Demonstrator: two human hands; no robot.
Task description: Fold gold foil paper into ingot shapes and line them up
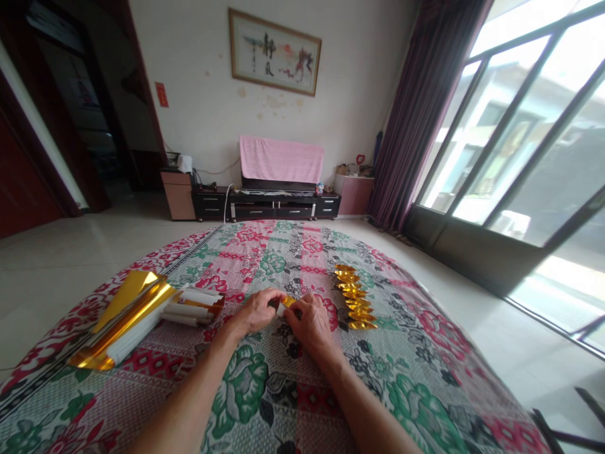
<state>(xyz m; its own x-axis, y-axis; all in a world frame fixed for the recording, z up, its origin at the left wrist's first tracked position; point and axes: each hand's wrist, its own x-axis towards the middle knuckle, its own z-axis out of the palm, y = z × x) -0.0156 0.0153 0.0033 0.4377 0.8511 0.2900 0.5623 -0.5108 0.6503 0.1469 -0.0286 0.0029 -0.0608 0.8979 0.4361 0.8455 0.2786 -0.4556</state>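
Between my two hands, over the middle of the table, is a small piece of gold foil paper [288, 301] with a pale side showing. My left hand [259, 310] pinches its left end. On the other end, the fingers of my right hand [312, 318] are closed; they hide part of the paper. To the right stands a row of several folded gold paper ingots [357, 294]. On the left lie a stack of gold foil sheets [137, 315] and, beside it, several rolled paper tubes [189, 308], white on the outside.
A flowered cloth [236, 384] covers the round table. Beyond it stand a low black TV cabinet [274, 211] and a screen under a pink cloth [281, 157]. Large windows [510, 139] and a purple curtain [416, 107] are at the right. Dark legs of furniture [567, 438] show at lower right.
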